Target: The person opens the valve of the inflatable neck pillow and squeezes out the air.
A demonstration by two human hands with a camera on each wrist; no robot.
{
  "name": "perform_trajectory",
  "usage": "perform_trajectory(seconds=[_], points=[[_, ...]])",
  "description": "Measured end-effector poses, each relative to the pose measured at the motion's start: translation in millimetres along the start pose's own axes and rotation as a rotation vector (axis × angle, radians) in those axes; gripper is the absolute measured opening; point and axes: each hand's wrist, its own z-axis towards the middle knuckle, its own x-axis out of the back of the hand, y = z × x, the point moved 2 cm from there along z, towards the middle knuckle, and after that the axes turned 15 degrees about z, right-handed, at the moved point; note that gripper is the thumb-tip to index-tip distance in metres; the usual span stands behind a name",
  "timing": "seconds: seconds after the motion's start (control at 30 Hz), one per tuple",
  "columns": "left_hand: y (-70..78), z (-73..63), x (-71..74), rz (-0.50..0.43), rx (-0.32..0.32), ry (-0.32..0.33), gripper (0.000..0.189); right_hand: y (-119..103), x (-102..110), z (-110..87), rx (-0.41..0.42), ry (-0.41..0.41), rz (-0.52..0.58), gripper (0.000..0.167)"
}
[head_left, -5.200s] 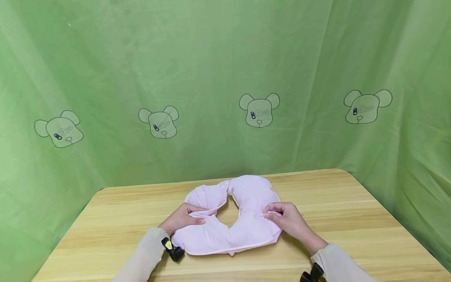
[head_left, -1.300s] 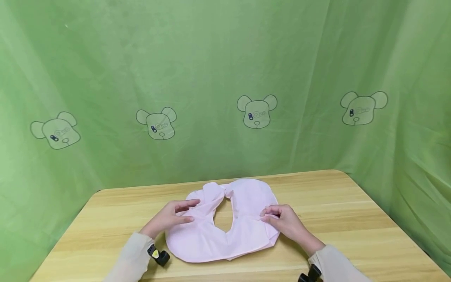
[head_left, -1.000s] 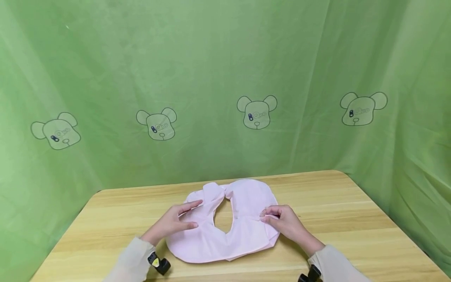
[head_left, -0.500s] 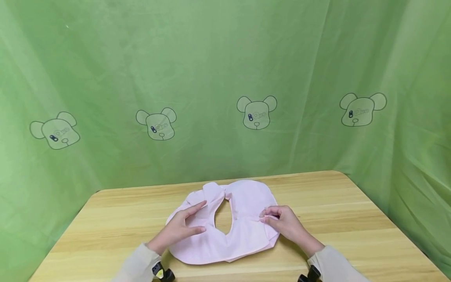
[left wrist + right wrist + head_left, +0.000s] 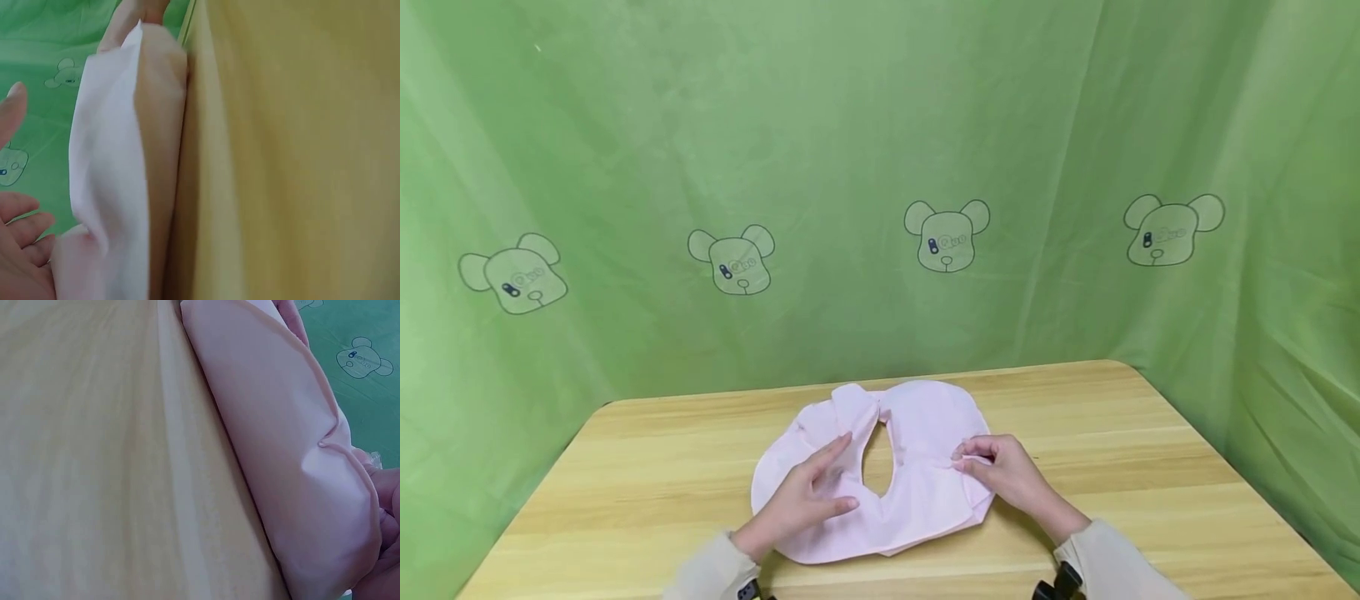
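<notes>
A pale pink neck pillow [image 5: 917, 492], ring-shaped with an oval hole, lies creased and rather flat on the wooden table. My left hand [image 5: 801, 504] is over its left half, fingers and thumb spread straight; whether the palm presses down is hard to tell. In the left wrist view, the hand [image 5: 22, 244] appears beside the pillow's edge [image 5: 112, 144]. On the right side of the pillow, my right hand [image 5: 1007, 475] pinches the fabric between thumb and fingers. A small clear piece [image 5: 375, 459] shows at those fingers in the right wrist view.
Light wood-grain table [image 5: 647, 475] lies around the pillow. Behind and at both sides hangs a green curtain [image 5: 835, 125] printed with bear faces. A black wrist camera [image 5: 1060, 583] sits by the right cuff.
The pillow was puffier several seconds ago and is flatter now. My left hand has let go of its left side, opened, and slid inward toward the hole. My right hand keeps its pinch.
</notes>
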Motion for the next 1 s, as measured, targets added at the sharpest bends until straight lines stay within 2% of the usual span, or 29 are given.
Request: perform_trajectory(seconds=[0.13, 0.27, 0.37, 0.8, 1.0], points=[[0.6, 1.0, -8.9, -0.054, -0.020, -0.046, 0.080, -3.3, -0.2, -0.1, 0.008, -0.001, 0.007, 0.009], [2.0, 1.5, -16.8, -0.058, 0.031, -0.060, 0.080, -4.1, -0.3, 0.1, 0.012, 0.000, 0.003, 0.009], [4.4, 1.9, -22.5, -0.054, 0.075, -0.056, 0.081, -3.2, -0.4, 0.1, 0.022, -0.005, 0.004, 0.008], [4.0, 3.4, -40.2, -0.094, 0.160, -0.041, 0.080, -1.7, -1.4, -0.7, 0.018, -0.012, 0.030, 0.010], [3.7, 3.8, -43.4, -0.081, 0.168, -0.050, 0.078, 1.9, -0.8, 0.5, 0.001, 0.003, 0.012, 0.009]])
